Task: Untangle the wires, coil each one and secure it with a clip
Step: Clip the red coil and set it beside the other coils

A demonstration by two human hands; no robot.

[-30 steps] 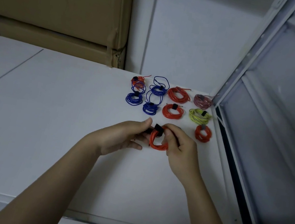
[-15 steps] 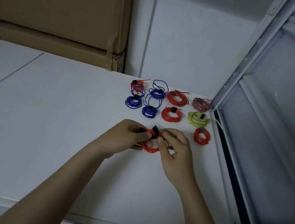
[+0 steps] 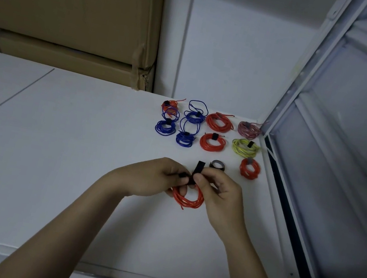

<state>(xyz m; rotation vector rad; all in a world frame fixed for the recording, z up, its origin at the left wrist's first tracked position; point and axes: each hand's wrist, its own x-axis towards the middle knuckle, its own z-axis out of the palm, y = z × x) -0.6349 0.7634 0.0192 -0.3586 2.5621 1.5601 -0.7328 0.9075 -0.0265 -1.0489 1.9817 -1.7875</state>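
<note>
Centrally, red wire coil (image 3: 188, 198) between left hand (image 3: 158, 178), right hand (image 3: 221, 194), both gripping.

Head-height, forward-down, near white table (image 3: 54, 140)

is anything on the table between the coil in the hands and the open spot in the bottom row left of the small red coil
Yes: a loose strap loop lies there, just beyond the right hand. The held red coil would land on it unless it's moved.
</note>
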